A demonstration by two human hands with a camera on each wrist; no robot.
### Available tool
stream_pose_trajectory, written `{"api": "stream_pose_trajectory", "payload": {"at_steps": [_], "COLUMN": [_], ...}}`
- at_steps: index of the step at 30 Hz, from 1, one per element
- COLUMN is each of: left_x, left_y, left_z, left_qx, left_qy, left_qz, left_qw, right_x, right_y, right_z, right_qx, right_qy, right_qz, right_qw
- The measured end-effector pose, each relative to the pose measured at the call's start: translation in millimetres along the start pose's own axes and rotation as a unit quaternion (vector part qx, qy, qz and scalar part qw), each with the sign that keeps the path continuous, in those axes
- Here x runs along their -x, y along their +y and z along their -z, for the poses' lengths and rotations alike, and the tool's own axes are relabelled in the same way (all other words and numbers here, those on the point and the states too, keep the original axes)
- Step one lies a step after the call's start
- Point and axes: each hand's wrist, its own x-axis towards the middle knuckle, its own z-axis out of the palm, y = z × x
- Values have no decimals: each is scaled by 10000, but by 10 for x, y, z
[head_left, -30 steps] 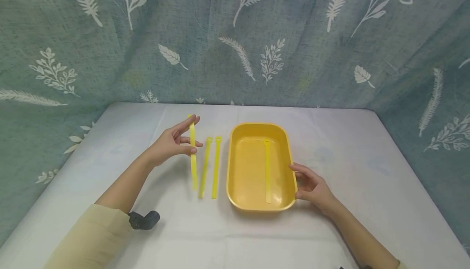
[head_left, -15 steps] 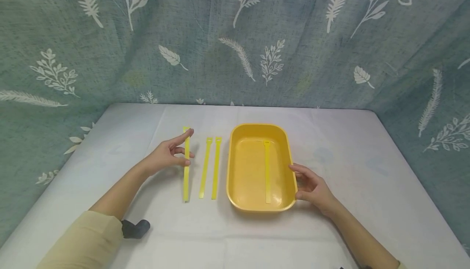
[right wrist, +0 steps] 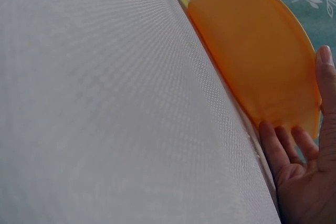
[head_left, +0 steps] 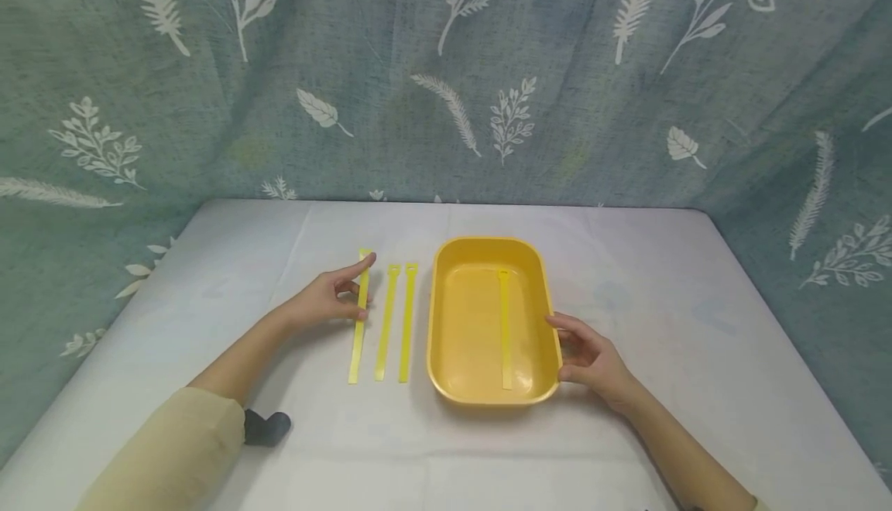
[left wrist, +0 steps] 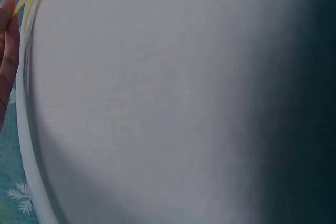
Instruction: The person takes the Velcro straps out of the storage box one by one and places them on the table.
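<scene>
In the head view my left hand (head_left: 326, 299) holds a flat yellow strap (head_left: 357, 348) with its thumb and a finger; the strap's lower end lies close to the white tabletop. Just to the right, two like straps lie side by side, the nearer yellow strap (head_left: 386, 325) and a further yellow strap (head_left: 406, 325), each with a slotted head at the far end. One more yellow strap (head_left: 506, 333) lies inside the yellow plastic tray (head_left: 460, 400). My right hand (head_left: 592, 360) touches the tray's right rim and outer wall with its fingertips; the right wrist view shows fingers (right wrist: 275, 145) against the wall.
A white cloth-covered table (head_left: 488, 464) bears everything. Behind it hangs a green leaf-patterned curtain (head_left: 390, 108), which also falls along both sides. A dark device (head_left: 267, 427) sits at the left wrist by the beige sleeve (head_left: 174, 449).
My left hand has lowered the strap toward the table, first moving left and then slightly back right, and the strap now slants. My right hand and the tray have kept their places.
</scene>
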Motion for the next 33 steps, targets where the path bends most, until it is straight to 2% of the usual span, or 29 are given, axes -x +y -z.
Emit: {"api": "stream_pose_trajectory", "payload": {"at_steps": [5, 8, 13, 18, 22, 28, 33], "left_x": [-50, -57, -71, -79, -67, -49, -58], "left_y": [-37, -34, -2, -6, -23, -60, -64], "left_z": [-35, -47, -58, -62, -60, -42, -37], "left_qx": [34, -12, -406, -929, -1184, -1648, -1771], "left_qy": [-122, -194, -231, -18, 189, 453, 502], "left_qz": [183, 157, 108, 150, 134, 54, 144], "left_qw": [9998, 9997, 9989, 9956, 9927, 9853, 9828], "right_x": [15, 23, 27, 24, 23, 18, 12], "right_y": [-3, -2, -2, 1, 6, 5, -7], "right_z": [-7, -13, -14, -10, -9, -9, -5], "right_qx": [31, 45, 50, 20, 22, 32, -75], "right_qy": [54, 86, 80, 46, 51, 55, 20], "right_qz": [-99, -134, -114, -67, -28, -78, -87], "right_qw": [9999, 9999, 9999, 10000, 10000, 9999, 9999]}}
